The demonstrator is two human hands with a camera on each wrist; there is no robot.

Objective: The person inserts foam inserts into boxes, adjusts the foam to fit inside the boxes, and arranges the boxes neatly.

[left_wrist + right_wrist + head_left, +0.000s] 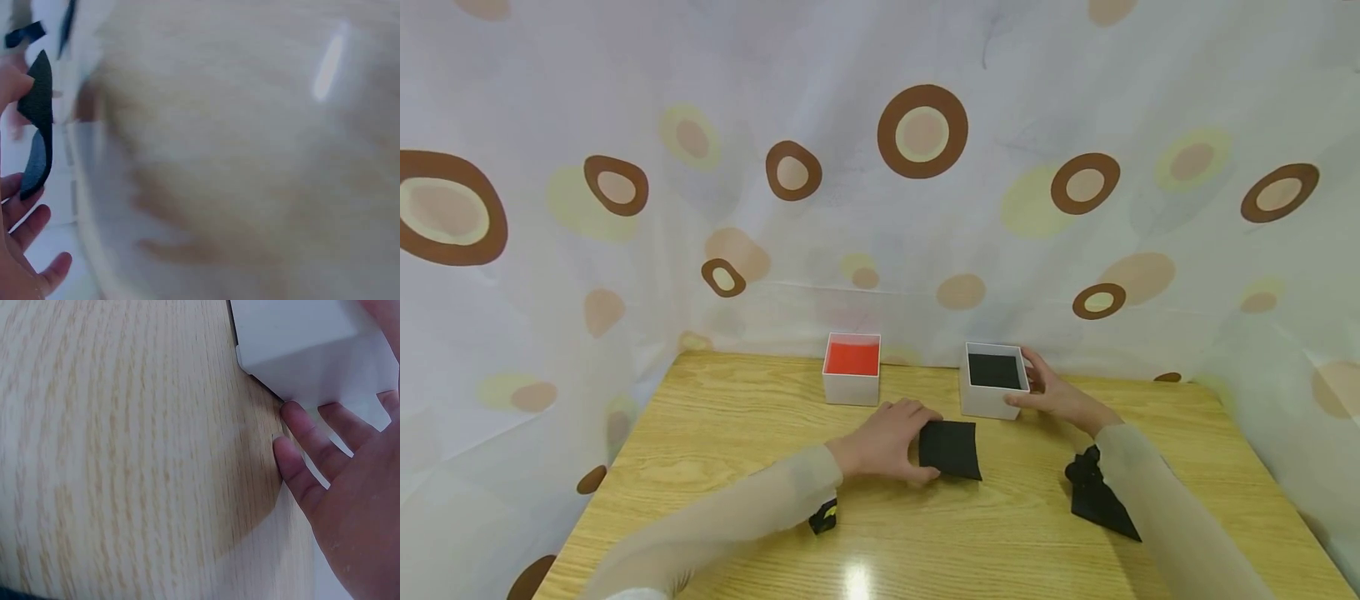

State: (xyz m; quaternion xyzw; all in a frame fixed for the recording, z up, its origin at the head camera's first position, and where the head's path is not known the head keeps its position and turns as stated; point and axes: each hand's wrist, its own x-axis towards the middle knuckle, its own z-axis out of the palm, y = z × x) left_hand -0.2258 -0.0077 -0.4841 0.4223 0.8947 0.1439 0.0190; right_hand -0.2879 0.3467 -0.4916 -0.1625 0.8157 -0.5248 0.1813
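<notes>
My left hand [891,442] pinches a thin black square of felt-like sheet [951,450] above the table, in the middle of the head view. In the left wrist view this black sheet [40,119] bows between thumb and fingers. Farther right, my right hand [1060,398] grips a white open box [989,403] by its right side, thumb at the front corner. Black material [994,371] lies inside that box. Up close in the right wrist view, fingertips touch the white box wall [312,362].
A second white box [852,389], holding red material [853,359], stands at the back to the left. Under the right sleeve, a dark flat piece [1101,507] is partly hidden. Behind the wooden table [737,400] hangs a patterned curtain [835,233].
</notes>
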